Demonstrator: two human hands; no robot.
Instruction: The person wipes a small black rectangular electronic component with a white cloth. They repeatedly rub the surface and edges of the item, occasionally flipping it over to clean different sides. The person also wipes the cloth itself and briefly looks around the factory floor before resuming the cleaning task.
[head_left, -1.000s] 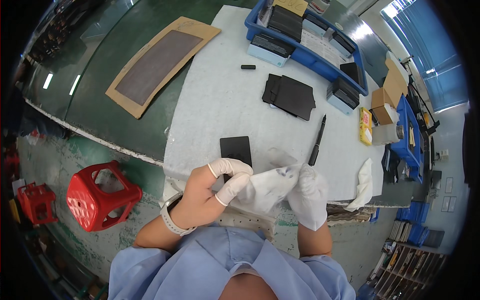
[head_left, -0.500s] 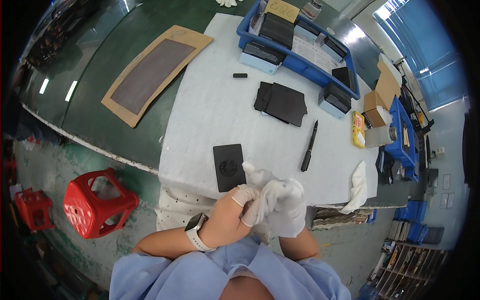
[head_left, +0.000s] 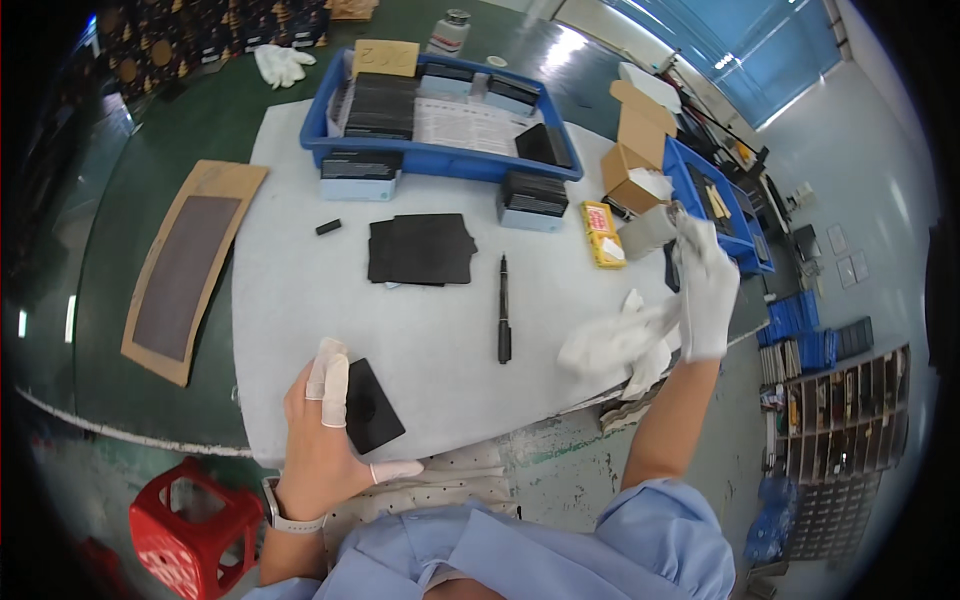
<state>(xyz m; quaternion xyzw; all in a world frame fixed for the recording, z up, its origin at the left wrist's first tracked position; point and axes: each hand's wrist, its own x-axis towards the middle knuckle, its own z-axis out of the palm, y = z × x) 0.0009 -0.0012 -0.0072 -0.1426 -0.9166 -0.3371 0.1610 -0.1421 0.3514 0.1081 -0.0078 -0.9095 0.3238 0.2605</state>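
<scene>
My left hand (head_left: 322, 430) has white finger cots on its thumb and two fingers. Its fingers are stretched apart at the left edge of a thin black card (head_left: 377, 408) with a round mark. My right hand (head_left: 708, 290), in a white glove, reaches far right, its fingers curled at the metal cap of a pale bottle (head_left: 648, 232). A blurred white cloth (head_left: 612, 338) stretches from beside that hand over the table; whether the hand holds it is unclear. Mid-table lie a stack of black cards (head_left: 420, 250), a black marker pen (head_left: 504, 310) and a small black block (head_left: 328, 227).
A blue tray (head_left: 470, 168) with boxes and papers stands at the back; two small boxes (head_left: 360, 180) (head_left: 532, 205) sit before it. To the right are a yellow packet (head_left: 603, 235) and an opened carton (head_left: 630, 175). Framed brown cardboard (head_left: 195, 270) lies left; a red stool (head_left: 190, 535) stands below.
My hands have parted: the left moved left to the black card, the right far out to the bottle. The head view has shifted, and a white cloth now blurs near the table's right edge.
</scene>
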